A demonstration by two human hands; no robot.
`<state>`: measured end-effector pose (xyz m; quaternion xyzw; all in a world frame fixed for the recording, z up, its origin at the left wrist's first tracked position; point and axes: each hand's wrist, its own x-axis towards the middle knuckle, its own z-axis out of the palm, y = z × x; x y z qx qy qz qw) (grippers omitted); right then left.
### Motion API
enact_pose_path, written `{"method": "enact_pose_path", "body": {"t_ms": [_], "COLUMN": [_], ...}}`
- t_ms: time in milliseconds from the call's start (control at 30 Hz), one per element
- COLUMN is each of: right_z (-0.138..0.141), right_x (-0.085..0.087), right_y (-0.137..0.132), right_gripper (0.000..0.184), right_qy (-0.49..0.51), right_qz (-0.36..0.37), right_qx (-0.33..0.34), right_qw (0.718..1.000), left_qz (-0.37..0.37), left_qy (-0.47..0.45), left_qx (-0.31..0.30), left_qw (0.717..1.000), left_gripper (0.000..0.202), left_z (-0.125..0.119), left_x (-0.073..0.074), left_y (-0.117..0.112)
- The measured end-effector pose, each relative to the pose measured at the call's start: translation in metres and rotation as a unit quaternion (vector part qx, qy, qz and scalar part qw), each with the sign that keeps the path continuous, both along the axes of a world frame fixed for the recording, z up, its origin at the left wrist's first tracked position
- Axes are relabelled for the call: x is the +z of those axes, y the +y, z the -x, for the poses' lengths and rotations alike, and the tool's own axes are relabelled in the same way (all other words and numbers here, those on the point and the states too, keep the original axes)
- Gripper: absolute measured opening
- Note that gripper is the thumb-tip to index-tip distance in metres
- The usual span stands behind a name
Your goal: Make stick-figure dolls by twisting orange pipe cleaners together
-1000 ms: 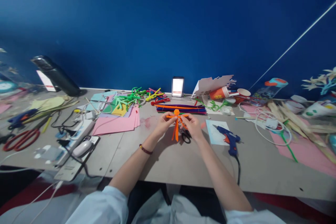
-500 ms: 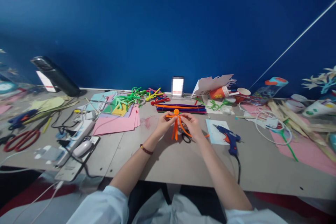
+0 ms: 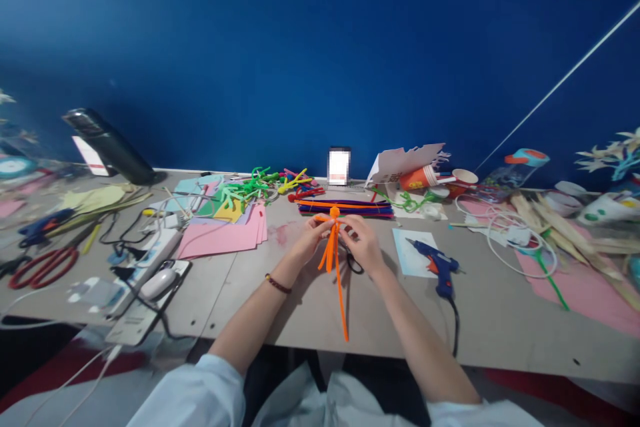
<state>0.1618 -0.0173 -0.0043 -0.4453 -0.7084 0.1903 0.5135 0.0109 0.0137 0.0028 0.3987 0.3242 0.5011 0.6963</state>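
Note:
An orange pipe-cleaner figure (image 3: 331, 243) with a rounded top and several hanging strands is held up between my two hands, over the middle of the table. My left hand (image 3: 310, 235) pinches it near the top from the left. From the right, the fingers of my right hand (image 3: 362, 240) are closed on it just below the rounded top. One long orange strand (image 3: 342, 307) hangs down well past the others. Partly hidden behind my right hand lie black-handled scissors (image 3: 355, 265). Just beyond my hands rests a bundle of pipe cleaners (image 3: 367, 208), mostly purple, with an orange one on top.
A blue glue gun (image 3: 435, 260) lies on light blue paper (image 3: 404, 257) at the right. Pink paper sheets (image 3: 220, 240) and green pipe-cleaner pieces (image 3: 250, 187) are on the left. A phone (image 3: 339, 167) stands against the wall. A power strip (image 3: 150, 267) with cables lies farther left.
The long orange strand, which curved out to the right under my right hand, now hangs straight down toward the table's front edge. Both hands still grip the figure in nearly the same place.

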Motion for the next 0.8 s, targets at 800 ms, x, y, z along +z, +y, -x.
{"method": "enact_pose_path", "body": {"t_ms": [800], "right_z": [0.01], "right_x": [-0.004], "right_y": [0.0], "right_gripper": [0.02], "right_qy": [0.213], "right_qz": [0.095], "right_qx": [0.001], "right_qw": [0.972], "left_qz": [0.055], "left_qy": [-0.017], "left_qx": [-0.016], "left_qw": [0.998], "left_gripper": [0.023], "left_z": [0.001], "left_x": [-0.011], "left_y": [0.005]}}
